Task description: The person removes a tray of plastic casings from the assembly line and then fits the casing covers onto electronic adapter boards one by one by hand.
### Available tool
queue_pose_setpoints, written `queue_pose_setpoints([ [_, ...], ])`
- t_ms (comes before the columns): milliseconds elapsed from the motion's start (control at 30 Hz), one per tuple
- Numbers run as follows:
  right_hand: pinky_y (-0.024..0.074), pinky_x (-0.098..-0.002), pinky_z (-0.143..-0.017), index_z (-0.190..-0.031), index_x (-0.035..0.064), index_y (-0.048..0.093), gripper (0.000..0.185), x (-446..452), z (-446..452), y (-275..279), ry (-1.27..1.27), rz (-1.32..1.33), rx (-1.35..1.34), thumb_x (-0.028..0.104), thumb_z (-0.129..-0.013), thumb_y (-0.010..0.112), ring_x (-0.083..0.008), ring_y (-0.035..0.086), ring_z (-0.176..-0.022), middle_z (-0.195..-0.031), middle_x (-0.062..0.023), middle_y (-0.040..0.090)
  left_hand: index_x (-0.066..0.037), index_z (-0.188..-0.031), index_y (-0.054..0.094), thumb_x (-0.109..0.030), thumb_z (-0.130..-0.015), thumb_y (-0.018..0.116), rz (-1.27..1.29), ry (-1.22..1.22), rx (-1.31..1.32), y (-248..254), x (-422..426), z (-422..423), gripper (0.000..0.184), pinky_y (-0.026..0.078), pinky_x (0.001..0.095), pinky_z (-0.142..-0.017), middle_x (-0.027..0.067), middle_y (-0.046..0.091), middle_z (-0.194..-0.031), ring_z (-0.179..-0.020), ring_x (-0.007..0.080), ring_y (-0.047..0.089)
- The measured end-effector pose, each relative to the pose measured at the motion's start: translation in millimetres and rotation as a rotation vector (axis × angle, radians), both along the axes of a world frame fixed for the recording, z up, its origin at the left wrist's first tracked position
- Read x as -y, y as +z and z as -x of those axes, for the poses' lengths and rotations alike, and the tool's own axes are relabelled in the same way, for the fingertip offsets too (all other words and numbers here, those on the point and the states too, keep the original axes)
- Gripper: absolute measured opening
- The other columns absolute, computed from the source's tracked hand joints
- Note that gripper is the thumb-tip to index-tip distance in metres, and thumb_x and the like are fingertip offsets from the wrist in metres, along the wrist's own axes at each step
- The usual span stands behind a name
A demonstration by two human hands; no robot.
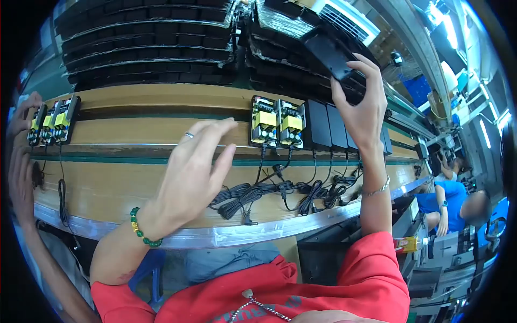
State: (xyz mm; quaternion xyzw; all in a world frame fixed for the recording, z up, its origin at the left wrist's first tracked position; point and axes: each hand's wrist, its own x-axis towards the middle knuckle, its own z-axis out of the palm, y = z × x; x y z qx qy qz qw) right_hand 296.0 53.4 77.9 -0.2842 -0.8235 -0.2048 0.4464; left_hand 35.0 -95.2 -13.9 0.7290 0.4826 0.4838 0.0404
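Observation:
My left hand (194, 169) is over the bench, its fingers apart and nothing in it, to the left of two open adapters. Each open adapter, one (264, 121) beside the other (291, 124), shows a circuit board with a yellow block. My right hand (366, 99) is raised at the upper right, thumb and fingers round the lower end of a black plastic case (327, 54). Closed black adapters (318, 125) stand in a row below it, partly hidden by my right forearm. Bundled black cables (242, 196) lie along the front of the bench.
Stacks of black cases (145, 43) fill shelves behind the bench. At the far left, a co-worker's hands (21, 118) are beside more open adapters (60, 119). A person in blue (455, 202) sits at the right. A clear plastic strip (215, 237) runs along the bench's front edge.

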Motion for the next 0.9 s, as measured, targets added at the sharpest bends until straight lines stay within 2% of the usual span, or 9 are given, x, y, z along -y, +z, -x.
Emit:
queue_pose_setpoints([
  [33,0.0482,-0.0369,-0.105,-0.129,0.0033,0.055,0.054,7.9,-1.2,-4.5,0.014,0.039,-0.019,0.004,-0.082,0.081,-0.027,0.063,-0.121,-0.133,-0.0159,0.061,0.001,-0.125,0.062,-0.001,-0.094,0.063,0.01,0.02,0.02,-0.1,0.0,0.6,0.031,0.056,0.0387,-0.087,0.0213,0.067,-0.118,-0.104,0.0355,0.069],
  [167,0.0499,-0.037,-0.106,-0.141,-0.0012,0.049,0.07,22.2,-6.2,-5.5,0.166,0.034,-0.072,0.008,-0.081,0.084,-0.0255,0.064,-0.118,-0.13,-0.017,0.062,0.001,-0.123,0.064,0.0,-0.093,0.064,0.016,0.06,0.08,1.0,-0.8,2.4,0.03,0.055,0.0378,-0.086,0.0195,0.068,-0.113,-0.101,0.035,0.07],
  [267,0.0485,-0.0378,-0.107,-0.136,-0.001,0.058,0.058,46.9,-8.0,11.4,0.415,0.616,-0.252,-0.008,-0.081,0.075,-0.0268,0.064,-0.12,-0.129,-0.0171,0.065,0.001,-0.121,0.065,0.001,-0.093,0.064,0.013,0.08,0.056,-0.7,-1.8,3.8,0.028,0.055,0.037,-0.086,0.0187,0.069,-0.109,-0.098,0.0331,0.07],
  [333,0.0474,-0.0399,-0.107,-0.128,0.003,0.066,0.058,58.2,-4.0,20.3,0.255,0.289,0.204,-0.015,-0.073,0.071,-0.0317,0.063,-0.121,-0.127,-0.0157,0.066,0.001,-0.119,0.065,0.001,-0.093,0.064,0.036,0.075,0.051,-0.3,-1.6,3.9,0.027,0.055,0.0369,-0.086,0.0179,0.07,-0.11,-0.098,0.0325,0.07],
  [467,0.0435,-0.0457,-0.111,-0.138,0.0067,0.06,0.067,72.7,-3.2,-1.5,0.096,0.381,0.851,-0.003,-0.074,0.075,-0.0401,0.05,-0.137,-0.147,-0.0185,0.051,0.002,-0.118,0.066,0.001,-0.093,0.064,-0.014,0.075,0.026,-6.5,-4.9,5.4,0.025,0.055,0.0364,-0.086,0.0172,0.071,-0.113,-0.099,0.0317,0.071],
  [567,0.0344,-0.0505,-0.117,-0.145,0.0106,0.053,0.069,60.9,1.2,-8.5,0.232,0.594,0.56,0.009,-0.081,0.078,-0.0424,0.043,-0.14,-0.15,-0.0213,0.045,0.001,-0.115,0.067,0.002,-0.092,0.065,0.002,0.059,0.021,-5.6,-2.9,5.3,0.023,0.056,0.0353,-0.086,0.0158,0.071,-0.117,-0.101,0.031,0.071],
  [700,0.0409,-0.0427,-0.112,-0.151,-0.0021,0.04,0.101,38.1,-4.1,-17.1,-0.073,0.551,0.566,0.044,-0.074,0.088,-0.0431,0.05,-0.134,-0.149,-0.0253,0.046,0.001,-0.113,0.067,0.003,-0.091,0.064,-0.021,0.047,-0.012,-5.7,-3.8,5.3,0.023,0.056,0.0344,-0.086,0.015,0.072,-0.118,-0.099,0.0292,0.071],
  [800,0.0381,-0.0394,-0.114,-0.156,0.0036,0.037,0.106,21.5,-1.4,-11.0,0.086,0.555,0.509,0.027,-0.069,0.092,-0.036,0.049,-0.137,-0.148,-0.0204,0.049,0.001,-0.112,0.068,0.004,-0.09,0.064,-0.084,0.05,-0.037,-5.4,-3.9,6.0,0.022,0.056,0.0339,-0.086,0.0142,0.072,-0.118,-0.098,0.0282,0.071],
  [900,0.0371,-0.0391,-0.115,-0.157,0.0073,0.037,0.109,24.1,8.3,-13.8,0.101,0.624,0.543,0.027,-0.066,0.093,-0.0341,0.05,-0.136,-0.149,-0.0169,0.047,0.0,-0.112,0.068,0.005,-0.09,0.064,-0.093,0.052,-0.03,-4.1,-2.5,4.4,0.023,0.056,0.0322,-0.084,0.0124,0.073,-0.117,-0.095,0.0256,0.071],
])
